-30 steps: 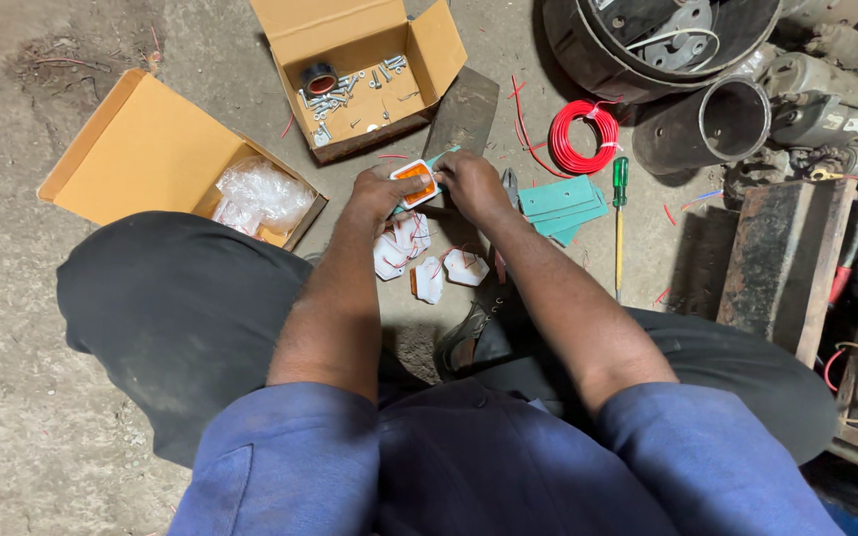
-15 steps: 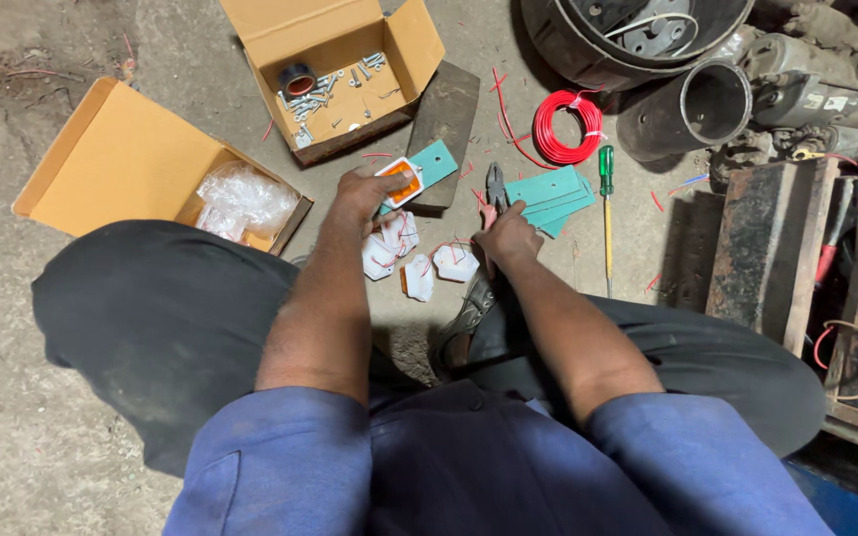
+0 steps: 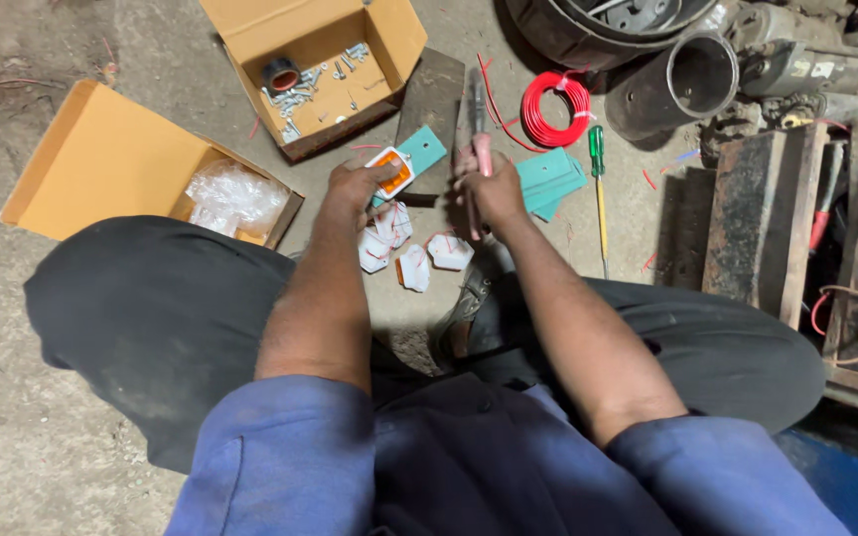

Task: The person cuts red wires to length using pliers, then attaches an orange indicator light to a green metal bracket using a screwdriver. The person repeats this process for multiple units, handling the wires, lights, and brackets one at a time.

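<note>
My left hand [image 3: 357, 189] holds a small white-framed orange lamp unit [image 3: 391, 171] with a teal plate [image 3: 422, 151] behind it. My right hand [image 3: 490, 191] grips pliers with pink handles [image 3: 478, 124], jaws pointing away from me. Several more white lamp units [image 3: 411, 253] with red wires lie on the ground just below both hands. More teal plates [image 3: 548, 179] lie right of my right hand.
An open cardboard box [image 3: 315, 69] holds screws and a tape roll. A second box [image 3: 116, 169] at left holds plastic bags. A red wire coil [image 3: 554, 109], a green-handled screwdriver [image 3: 599, 189], a dark pipe [image 3: 672, 87] and rusty metal blocks [image 3: 747, 213] lie at right.
My right hand left the lamp unit, reached down to the ground, and now holds up the pink-handled pliers. My left hand kept hold of the orange lamp unit.
</note>
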The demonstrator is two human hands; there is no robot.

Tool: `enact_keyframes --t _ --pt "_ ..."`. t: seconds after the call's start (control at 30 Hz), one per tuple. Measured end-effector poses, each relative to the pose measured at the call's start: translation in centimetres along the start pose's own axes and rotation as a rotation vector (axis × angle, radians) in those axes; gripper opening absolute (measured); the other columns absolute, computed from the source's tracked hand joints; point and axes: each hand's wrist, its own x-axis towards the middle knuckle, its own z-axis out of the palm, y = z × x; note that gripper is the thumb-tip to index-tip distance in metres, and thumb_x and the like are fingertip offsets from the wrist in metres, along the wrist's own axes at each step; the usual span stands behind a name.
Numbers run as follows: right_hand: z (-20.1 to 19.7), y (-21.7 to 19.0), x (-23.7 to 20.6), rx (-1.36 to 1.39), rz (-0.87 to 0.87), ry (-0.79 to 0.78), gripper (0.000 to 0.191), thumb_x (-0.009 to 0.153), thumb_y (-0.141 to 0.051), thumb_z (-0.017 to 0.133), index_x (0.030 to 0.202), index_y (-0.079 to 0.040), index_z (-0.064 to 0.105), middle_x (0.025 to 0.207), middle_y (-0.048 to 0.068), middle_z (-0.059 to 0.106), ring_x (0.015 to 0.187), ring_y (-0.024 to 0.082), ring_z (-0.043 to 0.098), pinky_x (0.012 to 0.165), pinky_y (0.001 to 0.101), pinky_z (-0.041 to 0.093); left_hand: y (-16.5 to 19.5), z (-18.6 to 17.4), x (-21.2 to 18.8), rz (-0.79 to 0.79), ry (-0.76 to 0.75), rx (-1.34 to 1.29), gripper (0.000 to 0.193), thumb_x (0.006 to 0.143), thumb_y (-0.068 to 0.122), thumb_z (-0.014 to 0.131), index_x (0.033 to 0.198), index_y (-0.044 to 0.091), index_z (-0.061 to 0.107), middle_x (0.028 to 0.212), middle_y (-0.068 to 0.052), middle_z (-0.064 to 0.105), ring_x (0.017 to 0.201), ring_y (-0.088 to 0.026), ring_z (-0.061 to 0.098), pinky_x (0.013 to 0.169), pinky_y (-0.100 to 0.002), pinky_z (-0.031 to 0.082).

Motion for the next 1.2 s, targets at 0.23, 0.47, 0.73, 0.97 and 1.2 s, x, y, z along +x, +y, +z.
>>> enact_keyframes --t 0.23,0.47,0.73,0.97,1.2 --pt "2.8 0.8 -2.7 -0.240 0.114 -0.232 0.037 0.101 -0.039 0.058 0.121 -0.009 0.061 0.082 0.004 0.066 0.060 0.014 0.064 0.053 0.0310 0.055 -0.4 -0.1 0.9 0.051 -0.102 0.007 0.069 0.074 0.024 0.088 0.133 0.002 0.060 0.110 -0.012 0.075 0.089 -0.022 0.072 0.066 -0.035 0.060" --pt "2.2 1.2 -3.2 -0.467 -0.073 -0.148 0.042 0.105 -0.043 0.056 0.120 -0.004 0.062 0.087 0.005 0.070 0.077 0.016 0.067 0.069 0.0329 0.055 0.0 0.1 0.3 -0.018 -0.034 0.008 0.080 0.075 0.022 0.088 0.140 0.007 0.043 0.116 -0.012 0.072 0.096 -0.023 0.072 0.075 -0.038 0.061" --pt "0.9 2.6 -4.3 -0.548 -0.410 -0.046 0.042 0.107 -0.040 0.050 0.126 -0.003 0.058 0.093 0.019 0.069 0.088 0.028 0.069 0.078 0.0400 0.053 -0.1 0.1 0.5 -0.017 -0.044 0.023 0.081 0.076 0.025 0.088 0.141 0.005 0.043 0.118 -0.013 0.071 0.093 -0.021 0.071 0.070 -0.036 0.059" --pt "1.7 2.3 -3.1 -0.586 -0.320 -0.065 0.041 0.105 -0.040 0.048 0.122 -0.004 0.059 0.098 0.021 0.070 0.092 0.035 0.070 0.081 0.0438 0.053 -0.5 0.0 1.1 0.057 -0.102 -0.006 0.058 0.074 0.024 0.085 0.124 0.002 0.065 0.101 -0.012 0.075 0.078 -0.020 0.069 0.058 -0.035 0.055" --pt "2.2 1.6 -2.8 -0.577 -0.334 -0.086 0.044 0.113 -0.043 0.050 0.120 0.000 0.060 0.096 0.020 0.069 0.088 0.029 0.067 0.079 0.0413 0.053 -0.1 0.1 1.0 0.028 -0.008 0.023 0.070 0.079 0.025 0.090 0.125 -0.002 0.045 0.102 -0.017 0.071 0.076 -0.022 0.068 0.055 -0.035 0.055"
